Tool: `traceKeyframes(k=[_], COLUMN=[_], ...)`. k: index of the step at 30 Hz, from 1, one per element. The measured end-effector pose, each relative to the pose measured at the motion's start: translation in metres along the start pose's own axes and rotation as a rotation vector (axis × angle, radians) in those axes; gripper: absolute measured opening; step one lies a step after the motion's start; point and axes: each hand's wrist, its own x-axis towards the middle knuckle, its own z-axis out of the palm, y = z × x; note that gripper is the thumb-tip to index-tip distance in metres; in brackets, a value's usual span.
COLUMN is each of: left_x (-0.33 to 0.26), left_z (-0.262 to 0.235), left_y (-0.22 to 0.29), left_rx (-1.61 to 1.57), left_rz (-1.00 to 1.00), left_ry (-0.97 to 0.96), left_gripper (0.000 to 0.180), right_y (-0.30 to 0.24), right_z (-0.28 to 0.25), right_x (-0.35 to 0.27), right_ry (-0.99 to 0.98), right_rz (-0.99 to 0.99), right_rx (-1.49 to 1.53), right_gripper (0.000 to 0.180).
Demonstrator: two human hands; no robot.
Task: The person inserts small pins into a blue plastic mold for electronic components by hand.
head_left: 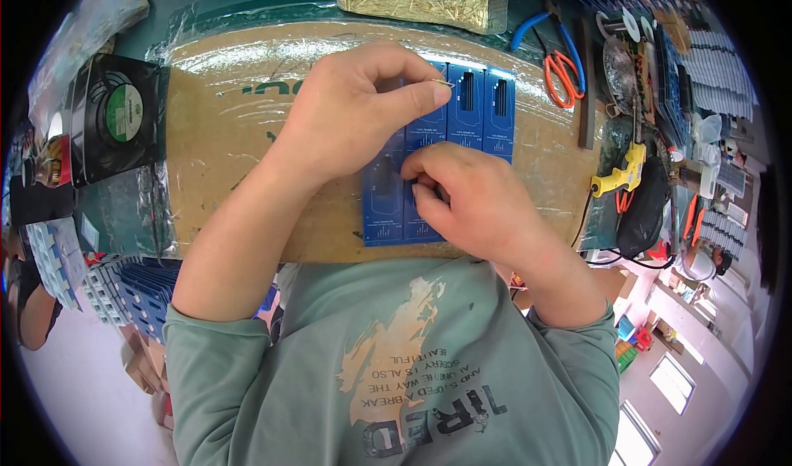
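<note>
Several blue circuit boards with narrow slots and white markings lie together on a cardboard sheet. My left hand is over their upper part, thumb and forefinger pinched on a small, thin gold-coloured pin. Below and to the right, my right hand rests on the boards with its fingers curled in. Whatever those right fingertips hold, if anything, is hidden. Both hands cover part of the boards, while two slotted ends show at the upper right.
Beyond the cardboard stands a clear tray of loose gold pins. Blue- and orange-handled hand tools lie at the right, near a yellow glue gun. A black fan is at the left.
</note>
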Motion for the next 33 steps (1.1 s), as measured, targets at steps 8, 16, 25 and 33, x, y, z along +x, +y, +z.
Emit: traceKeyframes(k=[8,16,25,33], left_x=[0.000,0.001,0.002,0.001], left_z=[-0.001,0.001,0.000,0.001], left_y=[-0.005,-0.007,-0.007,-0.007], left_rx=[0.025,0.014,0.018,0.001], left_rz=[0.024,0.049,0.060,0.063], left_ry=[-0.002,-0.004,0.001,0.004], left_gripper=[0.024,0.022,0.020,0.020], right_y=[0.000,-0.003,-0.001,0.001], right_z=[-0.010,-0.019,-0.016,-0.025], right_x=[0.003,0.005,0.007,0.009], right_ry=[-0.048,-0.153,-0.153,-0.070], right_rz=[0.123,0.221,0.220,0.270], right_rx=[-0.023,-0.032,-0.073,0.045], right_gripper=[0.013,0.013,0.013,0.019])
